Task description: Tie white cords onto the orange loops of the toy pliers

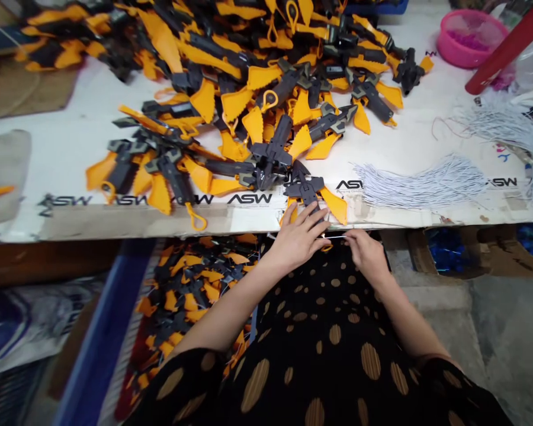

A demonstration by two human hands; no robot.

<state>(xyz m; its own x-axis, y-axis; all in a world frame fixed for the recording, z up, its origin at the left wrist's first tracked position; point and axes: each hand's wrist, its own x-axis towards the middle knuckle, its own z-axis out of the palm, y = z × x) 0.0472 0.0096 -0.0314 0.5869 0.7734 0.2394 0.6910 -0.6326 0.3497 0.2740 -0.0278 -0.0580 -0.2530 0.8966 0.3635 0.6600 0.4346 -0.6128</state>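
At the front edge of the table lies a dark grey and orange toy plane (305,188) with its tail toward me. My left hand (295,236) rests over the tail, fingers stretched out and apart, the thumb low beside an orange loop (326,248). A thin white string (336,236) runs taut from near that thumb to my right hand (366,254). The right fingers are closed in a pinch on the string. Its attachment at the tail is hidden by my left hand. Another toy plane (272,151) lies just beyond.
Many similar toys (231,56) are heaped across the table. A bundle of white strings (421,182) lies at the right, with a pink basket (471,56) and red tube (510,47) behind. More toys (199,278) fill a container below; cardboard boxes (479,248) stand under the right side.
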